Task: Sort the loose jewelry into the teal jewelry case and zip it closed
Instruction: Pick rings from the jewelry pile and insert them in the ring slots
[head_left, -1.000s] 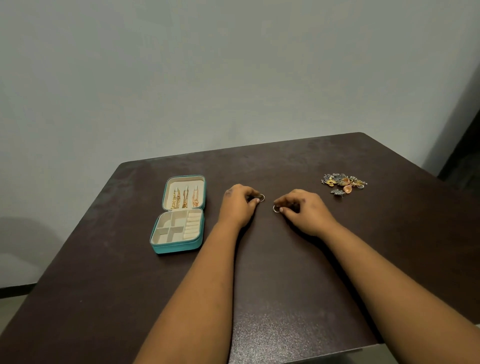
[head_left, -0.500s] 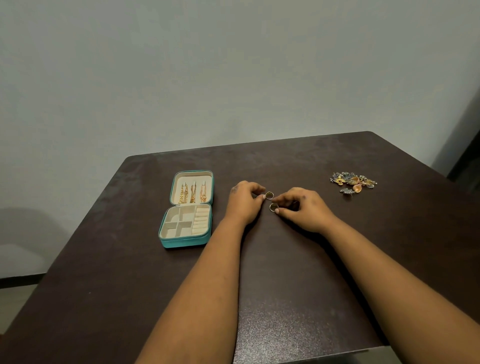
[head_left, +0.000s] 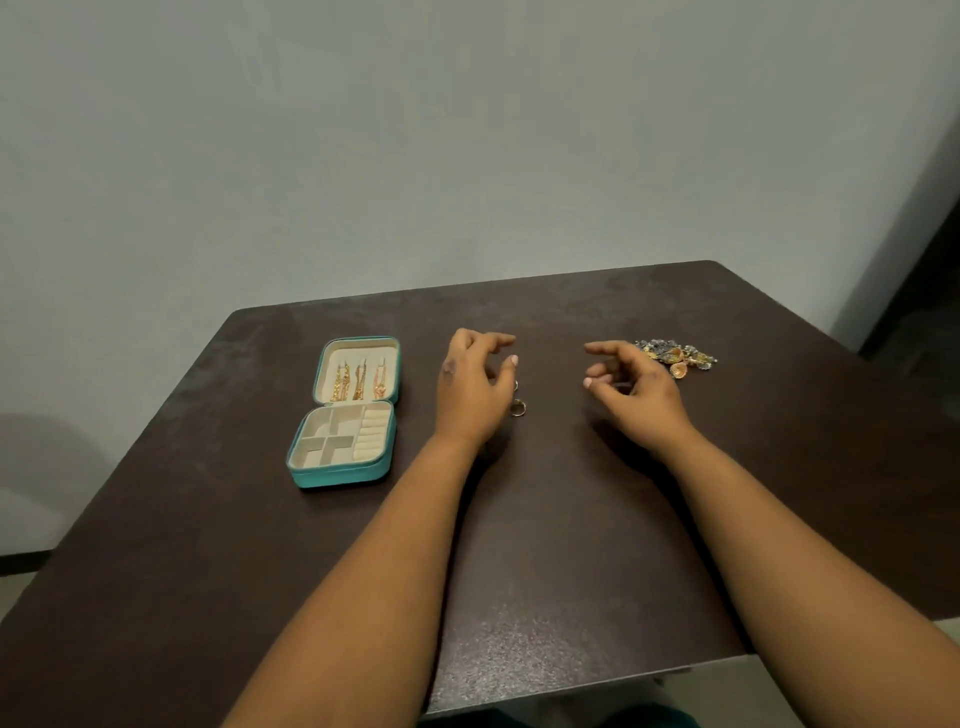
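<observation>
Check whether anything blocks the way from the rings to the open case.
Only the left hand does: it hovers with relaxed fingers between the two rings and the case, partly hiding one ring. Otherwise the table between them is bare, and the case lies open with its compartments showing.

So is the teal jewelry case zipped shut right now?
No, the teal jewelry case lies open on the table, its lid folded back and gold chains showing inside.

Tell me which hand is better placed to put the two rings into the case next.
Left, probably. The left hand hangs open right beside both rings, between them and the open teal case. The right hand sits farther off.
</observation>
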